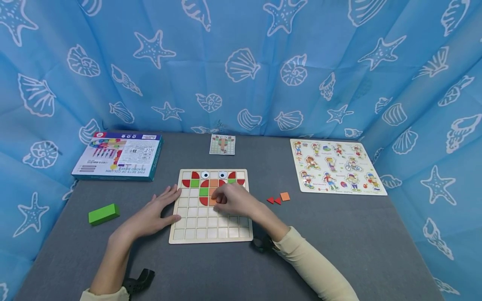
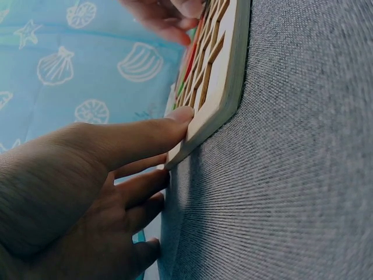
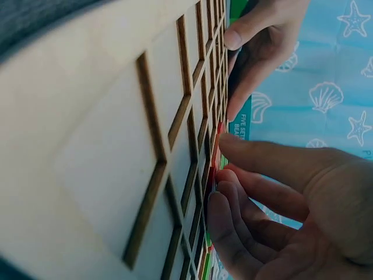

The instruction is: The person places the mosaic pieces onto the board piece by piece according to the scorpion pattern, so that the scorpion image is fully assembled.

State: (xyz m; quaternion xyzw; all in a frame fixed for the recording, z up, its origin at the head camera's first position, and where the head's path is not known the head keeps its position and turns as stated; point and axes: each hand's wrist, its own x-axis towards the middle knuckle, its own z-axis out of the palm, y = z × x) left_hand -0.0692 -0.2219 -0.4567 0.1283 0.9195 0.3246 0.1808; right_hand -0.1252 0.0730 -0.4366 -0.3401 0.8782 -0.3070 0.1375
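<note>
A square wooden grid board (image 1: 211, 241) lies on the table, its upper rows partly filled with red, green and orange pieces and two eye pieces. My left hand (image 1: 153, 213) rests at the board's left edge; in the left wrist view the thumb (image 2: 180, 114) touches the frame and the other fingers extend beside it. Over the middle of the grid, my right hand (image 1: 237, 200) has its fingers curled down. Between its thumb and fingers in the right wrist view is a small red piece (image 3: 212, 175), its shape mostly hidden by the fingertips.
Right of the board lie two red triangles (image 1: 270, 200) and an orange square (image 1: 285, 196). A pattern card (image 1: 222, 144) is behind the board. A green block (image 1: 103, 214) and a boxed set (image 1: 116, 156) are at left, a picture puzzle board (image 1: 335, 167) at right.
</note>
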